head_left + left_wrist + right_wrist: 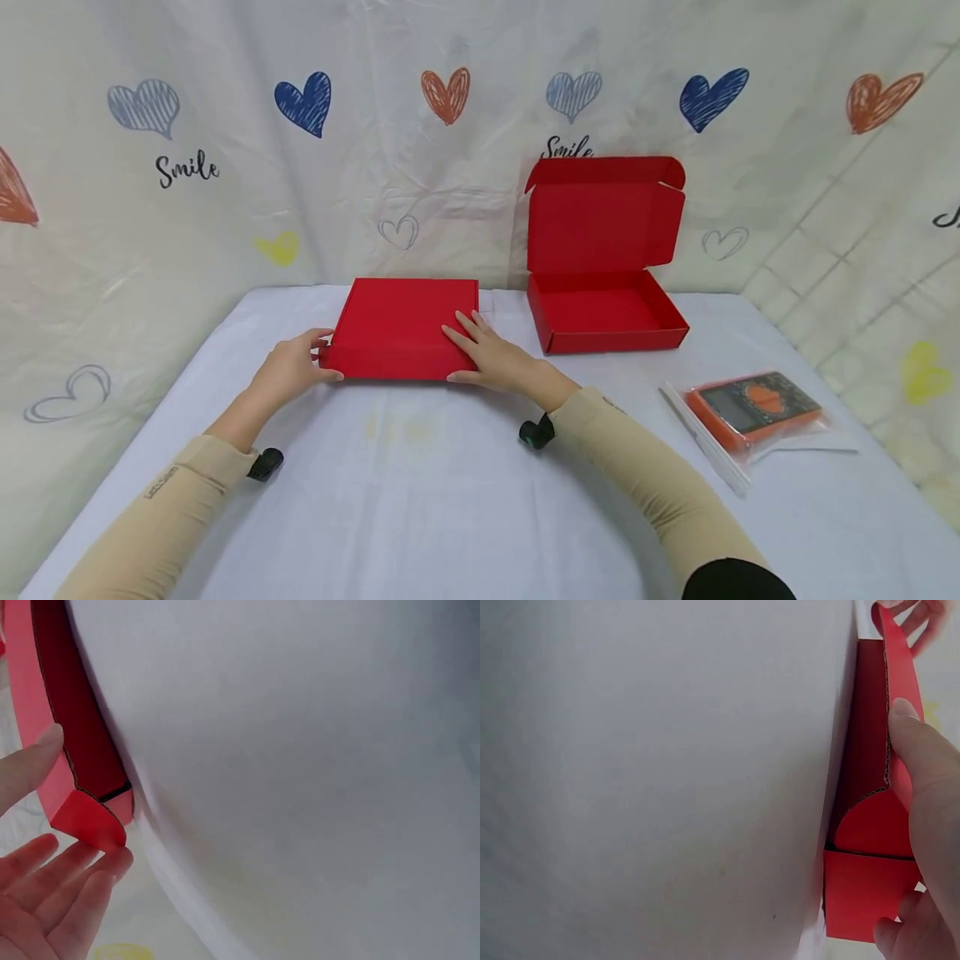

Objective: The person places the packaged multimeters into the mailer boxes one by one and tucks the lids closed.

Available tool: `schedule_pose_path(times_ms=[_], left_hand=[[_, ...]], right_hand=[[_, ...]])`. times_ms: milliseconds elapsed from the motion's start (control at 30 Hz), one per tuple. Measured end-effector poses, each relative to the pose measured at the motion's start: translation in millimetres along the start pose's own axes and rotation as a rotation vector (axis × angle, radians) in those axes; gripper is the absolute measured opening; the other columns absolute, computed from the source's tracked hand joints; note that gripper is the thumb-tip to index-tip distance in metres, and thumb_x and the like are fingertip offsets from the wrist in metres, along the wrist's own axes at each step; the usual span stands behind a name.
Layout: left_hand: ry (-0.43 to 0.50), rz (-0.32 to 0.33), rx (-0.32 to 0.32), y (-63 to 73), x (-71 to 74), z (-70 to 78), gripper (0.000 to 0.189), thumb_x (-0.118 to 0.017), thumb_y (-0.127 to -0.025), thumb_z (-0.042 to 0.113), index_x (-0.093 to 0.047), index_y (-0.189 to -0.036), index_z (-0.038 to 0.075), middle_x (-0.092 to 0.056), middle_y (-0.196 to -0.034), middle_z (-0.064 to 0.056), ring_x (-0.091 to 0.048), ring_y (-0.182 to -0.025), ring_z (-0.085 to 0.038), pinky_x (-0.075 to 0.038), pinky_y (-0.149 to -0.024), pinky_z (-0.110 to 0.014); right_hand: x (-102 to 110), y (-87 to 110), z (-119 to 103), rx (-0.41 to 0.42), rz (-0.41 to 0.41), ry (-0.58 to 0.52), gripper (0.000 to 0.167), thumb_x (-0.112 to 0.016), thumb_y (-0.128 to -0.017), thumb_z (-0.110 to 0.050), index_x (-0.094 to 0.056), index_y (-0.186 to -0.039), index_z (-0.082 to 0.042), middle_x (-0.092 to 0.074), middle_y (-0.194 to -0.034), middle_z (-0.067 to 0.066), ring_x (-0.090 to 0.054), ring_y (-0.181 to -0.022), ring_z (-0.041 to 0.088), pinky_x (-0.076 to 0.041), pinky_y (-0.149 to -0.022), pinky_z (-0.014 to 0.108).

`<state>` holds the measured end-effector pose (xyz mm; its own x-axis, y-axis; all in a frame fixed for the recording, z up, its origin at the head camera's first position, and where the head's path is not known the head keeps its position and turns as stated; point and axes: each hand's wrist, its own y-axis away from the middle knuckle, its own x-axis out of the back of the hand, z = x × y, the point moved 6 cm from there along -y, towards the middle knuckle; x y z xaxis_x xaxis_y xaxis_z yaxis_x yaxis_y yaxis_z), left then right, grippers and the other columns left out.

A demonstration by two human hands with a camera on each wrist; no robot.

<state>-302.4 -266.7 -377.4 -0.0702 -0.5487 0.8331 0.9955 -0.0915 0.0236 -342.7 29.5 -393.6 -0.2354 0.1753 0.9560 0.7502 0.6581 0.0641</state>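
Note:
A red cardboard box (405, 321) lies near the far edge of the table, its lid lowered. The left wrist view shows its front flap (34, 682) standing a little away from the front wall, with a curved side tab (90, 821) at the end. My left hand (288, 367) holds the front left corner, thumb on the flap and fingertips against the tab. Across the front right corner my right hand (495, 358) is spread, fingers on the lid. In the right wrist view, its thumb (906, 724) presses the flap's edge.
To the right stands a second red box (611, 312), lid raised. An orange and black multimeter (753, 408) lies in a clear zip bag (705, 442) near the right edge. White cloth (412, 517) covers the table, and a heart-printed curtain (495, 192) hangs behind.

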Motion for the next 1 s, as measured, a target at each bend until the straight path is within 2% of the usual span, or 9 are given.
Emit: schedule_pose_path(times_ms=[233, 400, 600, 800, 1000], left_hand=[[-0.023, -0.019, 0.013, -3.0, 1.4, -1.8, 0.089, -0.087, -0.081, 0.018, -0.036, -0.151, -0.003, -0.051, -0.143, -0.031, -0.059, -0.115, -0.045, -0.051, -0.094, -0.056], [-0.04, -0.035, 0.03, -4.3, 1.2, -5.2, 0.077, -0.084, -0.083, 0.015, -0.04, -0.143, -0.007, -0.051, -0.142, -0.034, -0.054, -0.12, -0.049, -0.05, -0.095, -0.058], [-0.077, -0.054, -0.007, -6.9, 1.5, -4.9, 0.065, -0.083, -0.083, 0.016, -0.052, -0.134, -0.009, -0.055, -0.137, -0.033, -0.051, -0.125, -0.05, -0.047, -0.099, -0.06], [0.002, -0.116, -0.003, -5.8, 0.6, -8.3, 0.063, -0.082, -0.085, 0.016, -0.053, -0.134, -0.011, -0.057, -0.137, -0.032, -0.05, -0.127, -0.049, -0.05, -0.097, -0.057], [0.066, -0.151, -0.001, -7.3, 2.2, -10.3, 0.057, -0.08, -0.087, 0.018, -0.053, -0.13, -0.008, -0.055, -0.138, -0.033, -0.05, -0.128, -0.047, -0.051, -0.096, -0.055]], right_hand=[[-1, -2.3, 0, 0.0, -0.002, -0.02, 0.091, -0.067, -0.097, -0.049, -0.016, -0.166, -0.021, -0.003, -0.172, 0.01, 0.003, -0.157, 0.034, -0.05, -0.105, 0.042], [-2, -2.1, 1, 0.005, -0.005, -0.042, 0.09, -0.067, -0.097, -0.05, -0.016, -0.166, -0.022, -0.002, -0.172, 0.009, 0.004, -0.157, 0.034, -0.051, -0.103, 0.041], [0, -1.5, 5, 0.007, -0.01, -0.049, 0.088, -0.067, -0.098, -0.047, -0.017, -0.166, -0.022, -0.003, -0.172, 0.009, 0.002, -0.157, 0.035, -0.051, -0.103, 0.041], [0, -0.9, 4, 0.022, -0.038, -0.064, 0.088, -0.066, -0.099, -0.047, -0.016, -0.166, -0.02, -0.002, -0.172, 0.01, 0.004, -0.156, 0.036, -0.049, -0.106, 0.044], [1, -1.4, 4, 0.014, -0.025, -0.063, 0.088, -0.066, -0.098, -0.049, -0.017, -0.166, -0.021, -0.003, -0.172, 0.009, 0.003, -0.157, 0.035, -0.05, -0.104, 0.044]])
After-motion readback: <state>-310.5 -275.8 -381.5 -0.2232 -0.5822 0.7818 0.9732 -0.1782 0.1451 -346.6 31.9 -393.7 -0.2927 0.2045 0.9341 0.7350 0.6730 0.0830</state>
